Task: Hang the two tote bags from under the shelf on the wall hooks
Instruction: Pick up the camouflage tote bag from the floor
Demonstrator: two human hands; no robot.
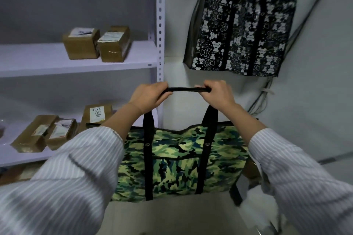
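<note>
L hand, R hand grip camo tote strap; black tote: hook cut off, prob. hung.

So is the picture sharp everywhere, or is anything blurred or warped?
Head view: sharp in the middle, on the left hand, right hand and camouflage bag; the striped sleeves smear toward the bottom corners. Head view: the wide lens makes the shelf post lean; light is dim and even.

Both hands grip camo tote handle; black tote hangs on wall
</note>
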